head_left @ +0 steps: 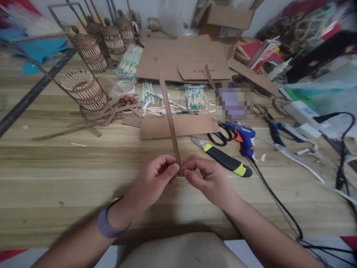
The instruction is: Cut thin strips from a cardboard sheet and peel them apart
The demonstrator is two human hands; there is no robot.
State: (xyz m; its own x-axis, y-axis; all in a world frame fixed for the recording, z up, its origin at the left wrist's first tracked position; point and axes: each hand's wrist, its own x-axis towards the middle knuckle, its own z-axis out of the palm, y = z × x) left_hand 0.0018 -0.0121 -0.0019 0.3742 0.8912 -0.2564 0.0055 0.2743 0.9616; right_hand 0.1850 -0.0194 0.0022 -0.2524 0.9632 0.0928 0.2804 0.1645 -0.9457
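Note:
Both hands meet over the wooden table [69, 178] near its front edge. My left hand [153, 182] and my right hand [206, 178] each pinch the near end of a long narrow corrugated cardboard strip [169, 115]. The strip runs away from me, rising over a flat cardboard piece [156, 127]. Fingers of both hands are closed on the strip's end. A purple band sits on my left wrist.
A black-and-yellow utility knife [223, 158], black scissors [219, 137] and a blue glue gun [242, 137] with its black cord lie right of the hands. Stick-built baskets [83, 89], bagged sticks [192, 96], tape roll [124, 88] and cardboard sheets [181, 56] fill the far side.

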